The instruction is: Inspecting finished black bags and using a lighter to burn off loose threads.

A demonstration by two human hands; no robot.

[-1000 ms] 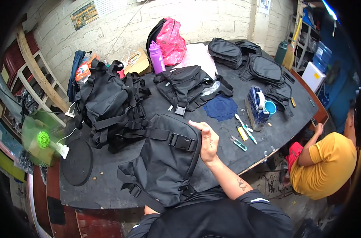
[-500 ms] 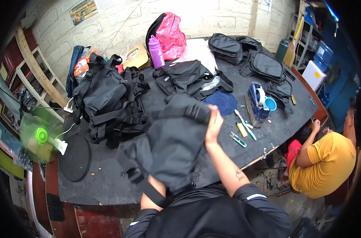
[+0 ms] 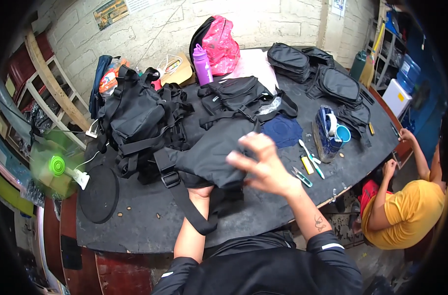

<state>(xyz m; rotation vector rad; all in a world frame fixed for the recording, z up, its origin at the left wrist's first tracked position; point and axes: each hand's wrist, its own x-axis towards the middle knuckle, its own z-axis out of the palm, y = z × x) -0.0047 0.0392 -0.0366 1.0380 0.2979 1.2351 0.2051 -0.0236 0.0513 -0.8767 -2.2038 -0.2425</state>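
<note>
A black fabric bag (image 3: 211, 156) with a strap and a side-release buckle (image 3: 170, 178) is in front of me above the table. My left hand (image 3: 201, 191) goes in under or inside its near edge. Only the wrist and heel of that hand show, as the bag covers the fingers. At the bag's right side my right hand (image 3: 266, 164) is raised with its fingers spread, holding nothing. A wide black strap (image 3: 197, 216) hangs across my left forearm. Just beyond lies another black bag (image 3: 238, 96) with loose straps.
Black bags (image 3: 138, 115) are heaped on the left, near a round black disc (image 3: 100, 194) and a green fan (image 3: 57, 165). Thread snips (image 3: 302, 178), a toothbrush (image 3: 310, 157) and a tape dispenser (image 3: 325, 132) lie right. A person in yellow (image 3: 406, 211) sits beyond the table's right edge.
My right hand has let go of the bag's upper edge and opened beside it. The bag has gone from upright to lower and flatter, baring more of my left forearm.
</note>
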